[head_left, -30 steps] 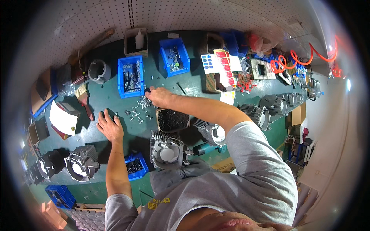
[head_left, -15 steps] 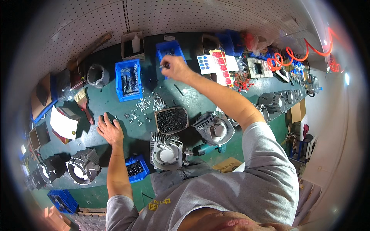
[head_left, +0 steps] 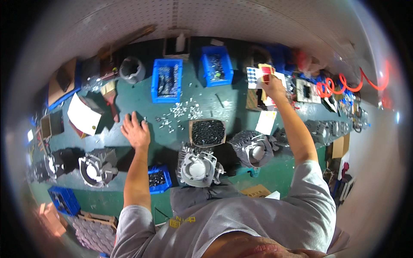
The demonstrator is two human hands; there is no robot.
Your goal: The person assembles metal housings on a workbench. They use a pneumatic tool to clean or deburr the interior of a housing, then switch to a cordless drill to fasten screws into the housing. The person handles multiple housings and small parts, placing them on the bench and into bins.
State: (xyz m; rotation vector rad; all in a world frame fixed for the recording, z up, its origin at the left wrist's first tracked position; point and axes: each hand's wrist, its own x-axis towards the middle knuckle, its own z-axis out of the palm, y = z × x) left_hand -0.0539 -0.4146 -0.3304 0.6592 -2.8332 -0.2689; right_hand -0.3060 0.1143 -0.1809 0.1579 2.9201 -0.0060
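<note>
My left hand (head_left: 137,130) rests on the green bench with its fingers spread, holding nothing. Loose silver screws (head_left: 178,112) lie to its right, and a brush (head_left: 110,98) with a red handle lies beyond it. At the back right, my right hand (head_left: 275,89) has its fingers closed at a red sheet of labels (head_left: 266,72) with a yellow edge. A white sheet with dark blue round stickers (head_left: 253,78) lies just left of those fingers. In front of me stands a finned metal housing (head_left: 198,167); a box of black screws (head_left: 208,132) sits behind it.
Two blue bins of small metal parts (head_left: 154,81) (head_left: 231,77) stand at the back. Another finned housing (head_left: 257,151) is to the right, and more (head_left: 92,170) line the left front edge. A blue tray (head_left: 168,171) sits near my left forearm. An orange coiled hose (head_left: 344,89) hangs at right.
My right hand has moved right from the far blue bin to the red labels, which now look bunched. The dark item it held is no longer visible. My left hand remains spread on the bench.
</note>
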